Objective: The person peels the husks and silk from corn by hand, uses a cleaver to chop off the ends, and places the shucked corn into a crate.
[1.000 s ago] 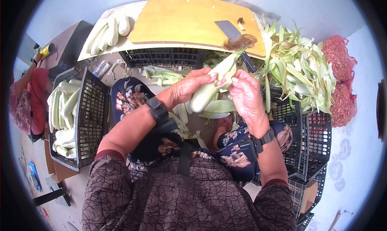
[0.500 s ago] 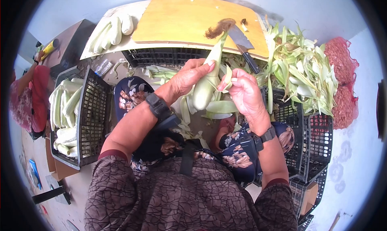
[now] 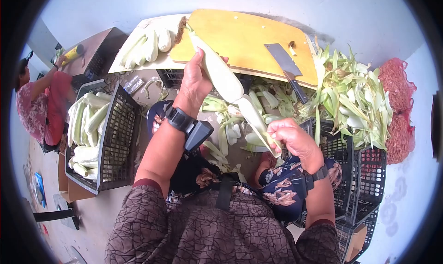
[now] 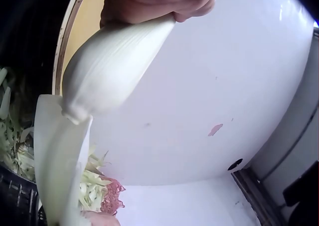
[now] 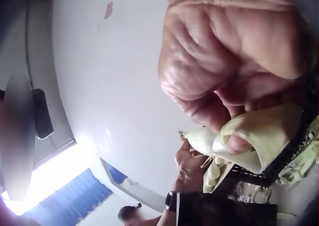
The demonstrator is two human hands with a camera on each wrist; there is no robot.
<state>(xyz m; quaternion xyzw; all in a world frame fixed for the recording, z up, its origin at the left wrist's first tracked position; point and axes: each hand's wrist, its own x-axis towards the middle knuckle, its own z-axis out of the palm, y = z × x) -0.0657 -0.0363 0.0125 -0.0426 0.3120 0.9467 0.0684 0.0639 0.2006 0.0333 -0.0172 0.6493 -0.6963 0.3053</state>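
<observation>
My left hand (image 3: 196, 77) grips an ear of corn (image 3: 219, 72) around its upper part, raised in front of the yellow board. Pale husk still wraps the ear, and brown silk (image 3: 180, 29) hangs at its far tip. My right hand (image 3: 293, 139) pinches the end of a long husk leaf (image 3: 254, 118), drawn out down to the right from the ear's base. In the left wrist view the husk leaf (image 4: 57, 151) meets the blunt base of the ear (image 4: 112, 71). Curled fingers of the right hand (image 5: 234, 56) hold the leaf (image 5: 269, 136) in the right wrist view.
A cleaver (image 3: 286, 65) lies on the yellow board (image 3: 230, 33), its handle over the front edge. Husked-down ears (image 3: 147, 47) lie to its left, and more fill a black crate (image 3: 120, 148). A husk heap (image 3: 350, 98) and red mesh sacks (image 3: 399, 112) stand right. Another person (image 3: 46, 98) sits far left.
The left hand has lifted the ear up and left, its silk now at the board's left side. The right hand has pulled a husk leaf down and right, away from the ear.
</observation>
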